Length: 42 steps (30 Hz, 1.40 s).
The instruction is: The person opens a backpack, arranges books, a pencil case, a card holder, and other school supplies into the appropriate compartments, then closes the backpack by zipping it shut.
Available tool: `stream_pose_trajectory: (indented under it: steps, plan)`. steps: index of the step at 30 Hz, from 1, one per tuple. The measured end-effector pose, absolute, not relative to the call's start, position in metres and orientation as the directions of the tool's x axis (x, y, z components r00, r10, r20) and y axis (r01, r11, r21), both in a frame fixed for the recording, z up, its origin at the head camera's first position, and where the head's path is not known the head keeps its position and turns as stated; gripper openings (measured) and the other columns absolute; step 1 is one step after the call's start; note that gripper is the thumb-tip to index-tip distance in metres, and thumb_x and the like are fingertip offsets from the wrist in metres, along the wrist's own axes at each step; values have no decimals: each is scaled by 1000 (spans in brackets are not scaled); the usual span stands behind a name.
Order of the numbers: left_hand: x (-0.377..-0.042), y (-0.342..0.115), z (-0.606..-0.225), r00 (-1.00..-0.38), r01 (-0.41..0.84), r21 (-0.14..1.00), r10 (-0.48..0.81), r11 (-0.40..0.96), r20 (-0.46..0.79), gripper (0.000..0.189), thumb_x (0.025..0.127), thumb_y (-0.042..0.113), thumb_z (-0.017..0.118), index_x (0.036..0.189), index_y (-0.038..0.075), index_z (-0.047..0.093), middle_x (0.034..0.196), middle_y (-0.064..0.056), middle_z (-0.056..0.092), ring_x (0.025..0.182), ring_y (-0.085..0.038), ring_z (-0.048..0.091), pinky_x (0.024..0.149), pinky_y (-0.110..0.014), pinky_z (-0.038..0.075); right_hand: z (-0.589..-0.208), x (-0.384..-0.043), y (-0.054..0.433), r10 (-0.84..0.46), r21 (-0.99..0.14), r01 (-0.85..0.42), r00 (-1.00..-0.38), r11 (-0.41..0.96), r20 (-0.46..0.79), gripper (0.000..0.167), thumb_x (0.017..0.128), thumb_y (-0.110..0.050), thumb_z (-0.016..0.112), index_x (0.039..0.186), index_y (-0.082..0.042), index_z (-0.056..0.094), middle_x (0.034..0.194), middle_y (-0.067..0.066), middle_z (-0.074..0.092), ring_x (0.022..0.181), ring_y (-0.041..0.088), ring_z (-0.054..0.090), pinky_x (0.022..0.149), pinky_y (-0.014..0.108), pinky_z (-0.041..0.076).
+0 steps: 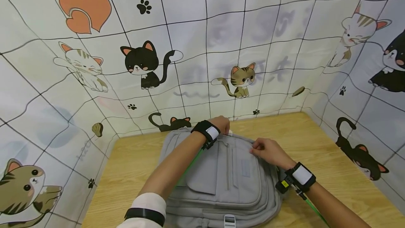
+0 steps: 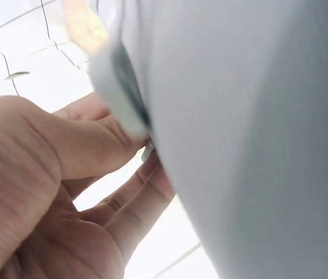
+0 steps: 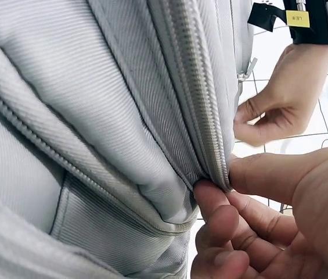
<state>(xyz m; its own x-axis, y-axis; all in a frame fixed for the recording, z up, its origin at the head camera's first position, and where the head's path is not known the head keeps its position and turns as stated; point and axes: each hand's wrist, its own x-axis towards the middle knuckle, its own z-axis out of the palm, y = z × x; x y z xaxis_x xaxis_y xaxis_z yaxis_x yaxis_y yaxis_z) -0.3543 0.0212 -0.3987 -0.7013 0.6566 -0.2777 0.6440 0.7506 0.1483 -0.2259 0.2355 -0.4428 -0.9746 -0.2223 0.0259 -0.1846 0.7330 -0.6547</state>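
Note:
A grey backpack [image 1: 202,171] lies on its back on the table, front pocket and zippers facing up. At its top edge my left hand [image 1: 221,125] bends over the far side. The left wrist view shows the thumb and fingers of that left hand [image 2: 82,157] pinching a small metal piece [image 2: 147,152], apparently a zipper pull, beside a blurred fabric tab [image 2: 117,93]. My right hand [image 1: 269,152] is at the upper right corner. There, in the right wrist view, thumb and forefinger of the right hand [image 3: 285,209] pinch the zippered edge [image 3: 201,87] of the backpack.
The wooden table [image 1: 136,161] extends to both sides of the backpack. Behind and beside it hangs a white tiled-pattern sheet [image 1: 190,38] with cartoon cats. A white buckle [image 1: 230,221] lies at the backpack's near side. Both wrists wear black straps with green cables [image 1: 193,164].

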Motion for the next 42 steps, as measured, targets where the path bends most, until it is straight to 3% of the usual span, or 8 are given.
stream_pose_trajectory:
  steps: [12,17,21,24,28,31,36,42]
  plan:
    - [-367,-23,-409,-764,582,152,601,799,-235,27,85,5,59,75,24,74,91,7,69,77,-9,60,59,-21,47,-455,-226,232,-232,-674,-185,-972,715,21,12,85,-25,66,84,-15,60,76,-1,61,66,11,53,55,24,42]
    - [-358,-38,-402,-755,574,230,616,786,-223,20,88,9,59,98,20,72,106,3,67,94,-14,61,75,-25,50,-452,-225,229,-261,-662,-203,-965,722,10,13,86,-27,65,89,-14,62,78,-1,62,68,10,54,57,25,43]
    - [-322,-64,-375,-768,586,262,629,767,-122,37,93,26,54,130,20,53,132,-3,52,121,-22,49,97,-35,42,-439,-231,231,-288,-621,-231,-958,749,9,15,88,-29,62,92,-14,63,82,0,63,68,10,55,56,26,43]
    - [-274,-92,-359,-792,590,265,610,762,8,50,93,39,51,139,24,40,142,-3,41,134,-26,33,104,-48,33,-427,-251,229,-341,-598,-297,-939,744,43,21,89,-30,61,99,-11,63,90,5,64,74,16,58,59,30,46]
    - [-200,-128,-371,-808,588,292,562,755,174,65,88,53,51,144,26,31,148,-1,31,142,-28,13,105,-63,18,-422,-287,223,-492,-545,-427,-870,722,29,43,89,-36,59,122,-8,54,119,13,57,105,28,57,82,43,48]
    - [-151,-147,-399,-853,521,311,479,795,206,82,79,66,53,146,27,24,152,-3,22,143,-30,7,101,-69,11,-423,-306,217,-595,-562,-442,-795,699,-115,64,89,-40,58,140,-8,36,140,17,40,129,36,38,99,53,35]
    - [-105,-164,-445,-926,377,325,340,867,164,110,60,79,56,148,30,12,156,-7,6,141,-37,7,94,-74,18,-431,-316,209,-608,-623,-308,-713,719,-349,78,89,-46,54,148,-16,14,149,19,25,136,37,27,103,55,30]
    - [-118,-182,-462,-900,430,307,376,849,221,111,59,74,63,148,28,15,155,-9,6,140,-37,13,90,-71,29,-438,-307,207,-584,-643,-264,-731,719,-354,76,88,-46,56,146,-16,17,142,21,35,130,36,37,97,50,39]
